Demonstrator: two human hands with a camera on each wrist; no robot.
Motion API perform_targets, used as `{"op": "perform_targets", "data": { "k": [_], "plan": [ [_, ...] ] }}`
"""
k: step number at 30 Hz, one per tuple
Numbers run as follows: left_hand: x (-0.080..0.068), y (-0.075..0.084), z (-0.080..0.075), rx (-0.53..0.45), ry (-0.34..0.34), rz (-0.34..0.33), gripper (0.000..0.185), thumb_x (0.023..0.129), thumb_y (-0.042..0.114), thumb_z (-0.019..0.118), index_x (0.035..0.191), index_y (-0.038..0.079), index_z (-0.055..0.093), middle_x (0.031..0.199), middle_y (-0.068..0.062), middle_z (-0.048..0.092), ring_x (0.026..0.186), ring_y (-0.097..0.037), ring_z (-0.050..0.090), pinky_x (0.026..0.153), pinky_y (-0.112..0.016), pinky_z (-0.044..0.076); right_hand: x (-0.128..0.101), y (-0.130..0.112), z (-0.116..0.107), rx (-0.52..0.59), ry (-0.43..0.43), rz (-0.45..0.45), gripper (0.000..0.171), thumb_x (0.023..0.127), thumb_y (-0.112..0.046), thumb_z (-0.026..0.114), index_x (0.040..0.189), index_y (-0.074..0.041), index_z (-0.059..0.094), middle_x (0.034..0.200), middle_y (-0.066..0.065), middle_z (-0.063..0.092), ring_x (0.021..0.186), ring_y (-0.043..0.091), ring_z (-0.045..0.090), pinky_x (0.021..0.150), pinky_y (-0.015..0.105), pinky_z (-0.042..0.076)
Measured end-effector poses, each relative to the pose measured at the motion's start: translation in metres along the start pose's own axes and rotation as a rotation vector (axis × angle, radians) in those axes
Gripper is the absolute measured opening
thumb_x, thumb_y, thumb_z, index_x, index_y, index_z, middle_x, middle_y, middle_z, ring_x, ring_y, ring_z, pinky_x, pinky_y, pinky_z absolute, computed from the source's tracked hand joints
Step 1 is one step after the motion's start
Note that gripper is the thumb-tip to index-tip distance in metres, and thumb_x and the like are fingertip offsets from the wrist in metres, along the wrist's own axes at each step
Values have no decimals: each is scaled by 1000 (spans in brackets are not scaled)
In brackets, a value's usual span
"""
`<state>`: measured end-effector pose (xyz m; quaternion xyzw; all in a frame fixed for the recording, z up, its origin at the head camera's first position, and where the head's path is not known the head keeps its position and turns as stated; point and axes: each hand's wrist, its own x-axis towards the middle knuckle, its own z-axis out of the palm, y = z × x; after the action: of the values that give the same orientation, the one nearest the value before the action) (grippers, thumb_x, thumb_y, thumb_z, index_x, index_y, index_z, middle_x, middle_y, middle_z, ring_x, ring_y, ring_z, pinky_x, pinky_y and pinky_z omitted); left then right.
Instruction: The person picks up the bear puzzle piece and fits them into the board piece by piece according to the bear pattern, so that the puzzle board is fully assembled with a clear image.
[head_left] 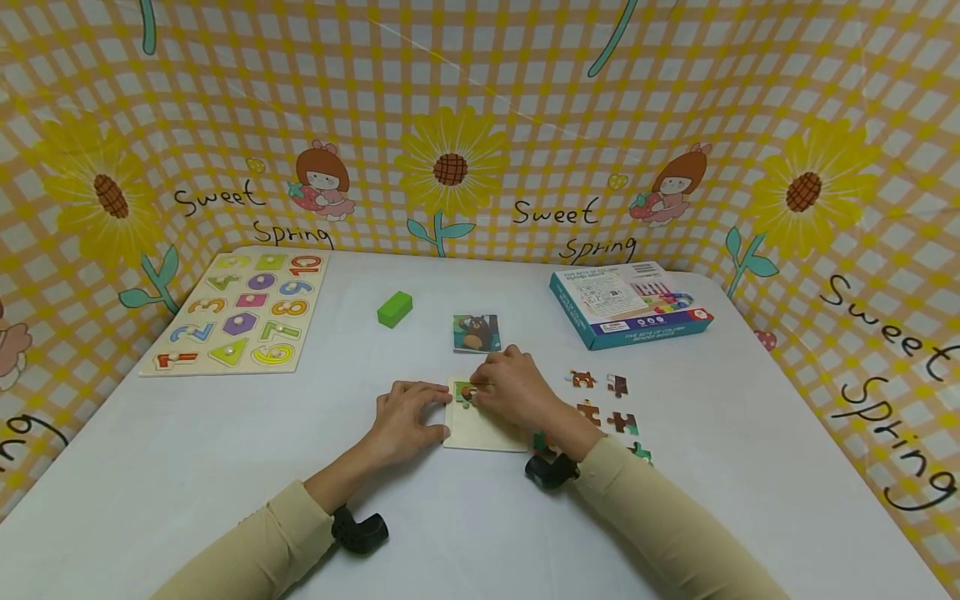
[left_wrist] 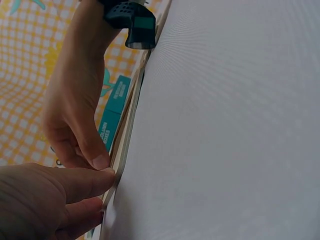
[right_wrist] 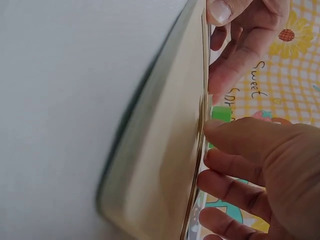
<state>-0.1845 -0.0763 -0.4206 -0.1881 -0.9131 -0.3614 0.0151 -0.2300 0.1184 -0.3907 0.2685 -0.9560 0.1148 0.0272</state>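
I see the pale wooden square puzzle tray lying flat on the white table, near its middle. My left hand steadies the tray's left edge, fingers curled against it. My right hand sits over the top-left corner, fingertips pressing a small green jigsaw piece into the tray — whether they pinch it or only push down, I cannot tell.

The risk, as I judge it, is forcing a piece that is not squared to the corner: it could wedge or pop out, and the push could slide the tray if the left hand slackens. The loose brown-and-green jigsaw pieces lie just beside my right wrist — a careless sweep of the beige sleeve could scatter them. The bear picture card lies just beyond the tray.
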Motion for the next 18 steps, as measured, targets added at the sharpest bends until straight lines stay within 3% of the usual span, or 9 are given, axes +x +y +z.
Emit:
{"op": "perform_targets", "data": {
  "k": [18],
  "plan": [
    [-1, -1, -1, -11, 8, 23, 40, 70, 18, 73, 109, 12, 63, 120, 4, 53, 111, -21, 36, 86, -47, 22, 1, -1, 3, -28, 43, -49, 23, 74, -32, 71, 92, -18, 70, 88, -5, 56, 81, 17, 40, 71, 36, 32]
  ]
}}
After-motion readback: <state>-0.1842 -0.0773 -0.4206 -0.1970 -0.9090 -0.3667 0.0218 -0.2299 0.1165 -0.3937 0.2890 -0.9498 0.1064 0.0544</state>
